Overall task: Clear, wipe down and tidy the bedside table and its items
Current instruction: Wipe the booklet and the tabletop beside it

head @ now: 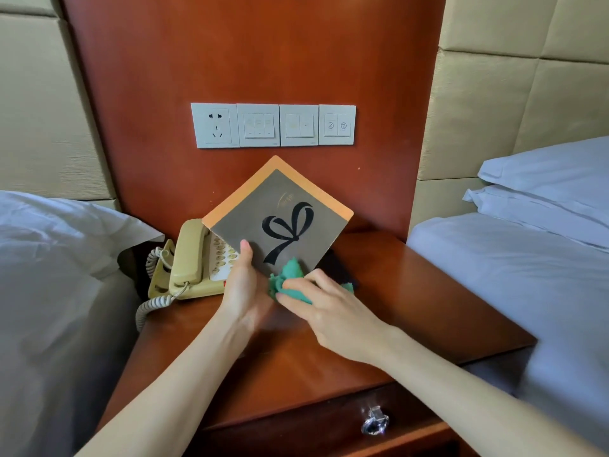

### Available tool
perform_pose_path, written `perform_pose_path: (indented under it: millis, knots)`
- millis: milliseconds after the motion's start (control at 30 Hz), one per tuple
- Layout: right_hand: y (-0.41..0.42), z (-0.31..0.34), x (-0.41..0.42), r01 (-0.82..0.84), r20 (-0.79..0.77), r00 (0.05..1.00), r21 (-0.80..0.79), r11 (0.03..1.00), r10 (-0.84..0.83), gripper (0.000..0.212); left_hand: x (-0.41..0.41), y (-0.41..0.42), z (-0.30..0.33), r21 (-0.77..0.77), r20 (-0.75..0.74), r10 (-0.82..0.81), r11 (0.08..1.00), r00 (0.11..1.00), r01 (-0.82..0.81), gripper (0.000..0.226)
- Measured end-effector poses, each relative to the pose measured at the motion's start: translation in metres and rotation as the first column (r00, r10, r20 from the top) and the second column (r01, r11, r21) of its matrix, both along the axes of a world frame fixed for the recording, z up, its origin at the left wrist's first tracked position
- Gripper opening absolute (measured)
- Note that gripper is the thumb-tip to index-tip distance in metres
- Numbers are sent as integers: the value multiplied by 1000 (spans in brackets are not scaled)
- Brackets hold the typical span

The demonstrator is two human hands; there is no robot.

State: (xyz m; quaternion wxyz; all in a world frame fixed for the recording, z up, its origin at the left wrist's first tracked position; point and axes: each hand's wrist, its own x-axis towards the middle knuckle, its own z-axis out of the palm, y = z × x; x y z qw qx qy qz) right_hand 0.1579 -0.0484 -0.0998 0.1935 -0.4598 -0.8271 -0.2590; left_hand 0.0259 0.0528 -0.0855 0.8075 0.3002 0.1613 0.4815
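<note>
Two hands work on one item above the table (412, 285). My left hand (244, 288) grips the card (280, 219) at its lower left edge, thumb on the printed face and fingers hidden behind, holding it clear of the table and tilted on one corner so the face points toward me. My right hand (333, 311) clutches the cloth (290, 278), bunched under curled fingers, and presses it against the card's lower corner. Lifting the card lets me wipe it without dragging dirt across the wood, and the left-hand grip braces it against the wiping pressure. Behind the card, a dark flat item (339, 268) lies on the table; I cannot tell what it is. At the table's left rear stands the phone (194, 258), handset on its cradle, cord hanging off the edge. I judge that the card wipe is in progress and that the tabletop and phone remain to be wiped.
</note>
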Motion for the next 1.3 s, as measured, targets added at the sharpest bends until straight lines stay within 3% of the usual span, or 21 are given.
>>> perform_pose_path:
  millis: [267, 400, 600, 733, 900, 967, 1133, 1300]
  knots:
    - [-7, 8, 18, 23, -54, 998, -6, 1000, -23, 45, 4, 0, 4, 60, 18, 29, 998, 999, -30, 46]
    - [0, 20, 20, 58, -186, 981, 10, 998, -55, 41, 3, -1, 3, 220, -84, -5, 975, 996, 23, 48]
    - [19, 48, 33, 187, -216, 964, 129, 974, -156, 45, 6, -9, 2, 382, -256, 71, 924, 964, 34, 39]
    - [36, 75, 46, 272, -335, 917, 127, 954, -217, 47, 8, -11, 3, 405, -299, 95, 914, 950, 36, 36]
    - [48, 96, 52, 364, -575, 798, 219, 905, -182, 44, 10, -12, 1, 429, -303, 74, 901, 950, 67, 37]
    - [47, 89, 53, 369, -603, 781, 232, 900, -165, 44, 11, -13, 1, 418, -289, 77, 907, 954, 53, 37]
    - [35, 44, 48, 359, -461, 844, 106, 927, -274, 50, 8, -12, 2, 414, -251, 135, 910, 959, -20, 41]
    - [31, 39, 54, 385, -562, 764, 0, 923, -319, 44, 7, -15, 2, 493, -306, 272, 865, 912, -93, 38]
